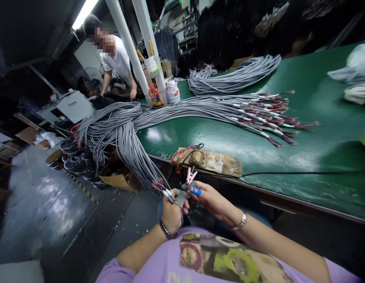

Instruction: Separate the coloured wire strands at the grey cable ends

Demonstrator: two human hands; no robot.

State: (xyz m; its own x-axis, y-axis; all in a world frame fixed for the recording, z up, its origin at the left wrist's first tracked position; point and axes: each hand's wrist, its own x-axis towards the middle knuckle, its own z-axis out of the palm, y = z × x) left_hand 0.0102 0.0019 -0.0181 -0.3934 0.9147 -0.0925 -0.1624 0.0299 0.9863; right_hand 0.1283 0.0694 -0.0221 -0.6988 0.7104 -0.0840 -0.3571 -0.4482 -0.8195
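Grey cable ends (168, 194) lie in the closed left hand (172, 214), in front of the green bench (312, 169); long axis diagonal, white sleeves and coloured wire tips pointing up and left in the view, towards the hanging cable bundle (129, 147). Right hand (210, 198): fingers bent close at the left fingertips, grip cannot be told. Containers: 1 whitish cup (152, 67) holds yellow items; 1 floor carton (27, 135) holds pale plastic (48, 138).
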